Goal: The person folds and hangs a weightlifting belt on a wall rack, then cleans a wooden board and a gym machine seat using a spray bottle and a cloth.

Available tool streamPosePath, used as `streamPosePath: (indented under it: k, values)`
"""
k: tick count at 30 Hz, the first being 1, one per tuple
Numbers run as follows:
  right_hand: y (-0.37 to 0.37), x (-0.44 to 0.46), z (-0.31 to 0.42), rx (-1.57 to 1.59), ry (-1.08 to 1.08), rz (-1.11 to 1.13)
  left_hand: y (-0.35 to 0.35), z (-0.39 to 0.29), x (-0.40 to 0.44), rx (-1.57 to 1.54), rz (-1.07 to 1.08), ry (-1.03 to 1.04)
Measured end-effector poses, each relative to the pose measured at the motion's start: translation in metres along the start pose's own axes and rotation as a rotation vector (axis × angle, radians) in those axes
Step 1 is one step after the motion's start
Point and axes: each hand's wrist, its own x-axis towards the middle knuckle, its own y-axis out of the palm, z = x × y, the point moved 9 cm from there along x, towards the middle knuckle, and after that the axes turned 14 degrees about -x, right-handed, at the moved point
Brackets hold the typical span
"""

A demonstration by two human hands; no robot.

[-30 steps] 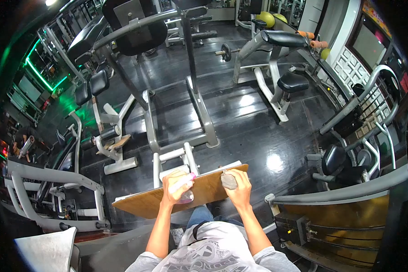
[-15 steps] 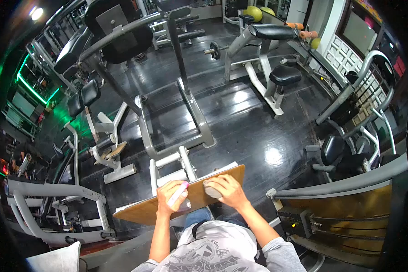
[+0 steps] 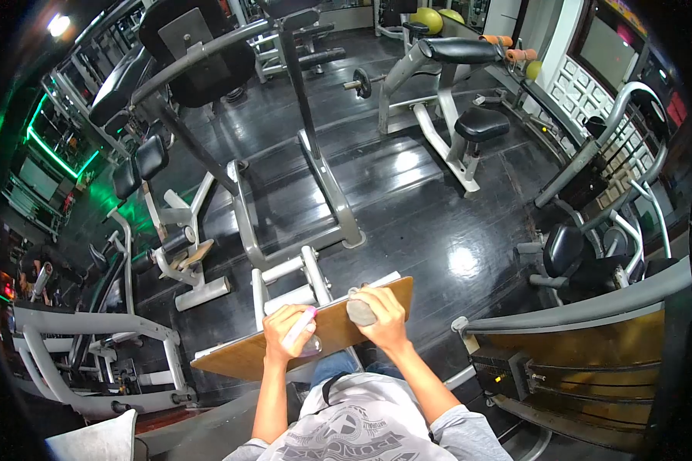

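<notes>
A brown wooden board (image 3: pixel 238 358) with a pale edge lies tilted in front of my body, at the lower middle. Over its left half, my left hand (image 3: pixel 282 332) is wrapped round a clear spray bottle (image 3: pixel 310 346) with a pink and white top. My right hand (image 3: pixel 386 313) holds a grey cloth (image 3: pixel 360 312) over the right half of the board. Whether the cloth touches the board is hard to tell.
A grey metal frame (image 3: pixel 284 270) stands just beyond the board. Gym machines surround me, with a black padded seat (image 3: pixel 481 124) ahead right, a white frame (image 3: pixel 100 315) at left and a curved grey rail (image 3: pixel 577 311) at right. A person (image 3: pixel 34 265) is at far left.
The view has shifted a little. My right hand with the cloth has moved left along the board, then slightly back right. My left hand still grips the bottle.
</notes>
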Motion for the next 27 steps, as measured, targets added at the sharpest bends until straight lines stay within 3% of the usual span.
streamPosePath:
  k: [5,7,10,14,18,22,27]
  values:
    - [-0.001,-0.016,-0.013,-0.007,-0.097,0.006,-0.001,0.001,-0.001,-0.01,-0.011,0.016]
    - [0.005,-0.021,-0.016,-0.153,-0.273,0.137,0.0,0.003,-0.001,-0.013,-0.013,0.013]
    - [-0.006,-0.021,-0.038,-0.208,-0.25,0.159,0.0,0.001,-0.001,-0.007,-0.018,-0.011]
    - [-0.029,-0.014,-0.072,-0.124,0.011,-0.013,0.002,0.0,0.001,0.01,-0.032,-0.007]
    - [-0.019,-0.006,-0.051,0.009,0.149,-0.077,0.01,-0.005,0.003,0.101,0.004,0.007]
    - [0.006,-0.002,-0.007,0.037,0.037,-0.049,0.01,-0.004,0.003,0.11,-0.004,-0.013]
    - [0.003,-0.017,-0.018,0.015,-0.043,0.002,0.011,-0.005,0.004,0.135,-0.011,-0.021]
